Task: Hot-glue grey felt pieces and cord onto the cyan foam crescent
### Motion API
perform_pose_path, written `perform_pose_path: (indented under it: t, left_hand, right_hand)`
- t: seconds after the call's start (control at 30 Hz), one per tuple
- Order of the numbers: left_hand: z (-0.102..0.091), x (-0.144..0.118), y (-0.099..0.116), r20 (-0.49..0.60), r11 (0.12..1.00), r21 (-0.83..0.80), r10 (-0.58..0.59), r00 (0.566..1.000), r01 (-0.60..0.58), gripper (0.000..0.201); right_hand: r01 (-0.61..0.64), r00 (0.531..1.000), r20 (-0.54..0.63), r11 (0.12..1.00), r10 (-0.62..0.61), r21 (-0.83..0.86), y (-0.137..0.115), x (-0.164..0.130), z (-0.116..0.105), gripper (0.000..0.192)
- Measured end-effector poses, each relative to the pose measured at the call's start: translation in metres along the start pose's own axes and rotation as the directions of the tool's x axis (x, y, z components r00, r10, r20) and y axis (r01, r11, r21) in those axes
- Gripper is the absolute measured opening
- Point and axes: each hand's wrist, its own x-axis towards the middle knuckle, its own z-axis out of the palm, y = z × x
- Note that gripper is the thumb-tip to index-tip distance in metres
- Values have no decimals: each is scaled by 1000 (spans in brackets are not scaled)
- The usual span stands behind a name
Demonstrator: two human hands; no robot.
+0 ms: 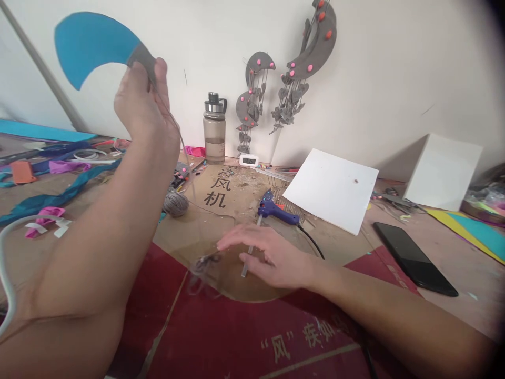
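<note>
Soft light, dark right corners

Up at the left, the broad blue crescent (pixel 98 39) is arching through the air, its right-hand end showing grey! From that end a thin grey strand (pixel 182 141) is trailing downward, and a loose yarn tangle (pixel 204 263) is looping, blurred, low, left of centre.

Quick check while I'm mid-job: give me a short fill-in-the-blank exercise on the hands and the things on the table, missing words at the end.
1. The left hand holds up a crescent whose larger visible part is coloured ____.
2. The colour of the yarn ball is ____.
3. In the picture, the phone lies to the ____ of the glue gun.

Missing words: blue; grey; right.
</note>
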Motion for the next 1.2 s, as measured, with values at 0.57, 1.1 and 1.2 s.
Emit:
perform_pose_path:
  t: [0.57, 1.1, 1.2]
  left_hand:
    - [-55, -112, -135, 220, 840, 344, -507, 834, 420, 17]
    - [-65, -114, -145, 152, 729, 409, -648, 747, 549, 11]
    - [-65, -117, -146, 170, 737, 413, -639, 750, 534, 12]
  right_hand:
    - [-517, 787, -315, 288, 531, -806, 57, -10, -39, 33]
    - [-584, 734, -551, 784, 397, -212, 64, -7, -52, 32]
    - [-527, 740, -524, 848, 422, -62, 64, -7, -47, 31]
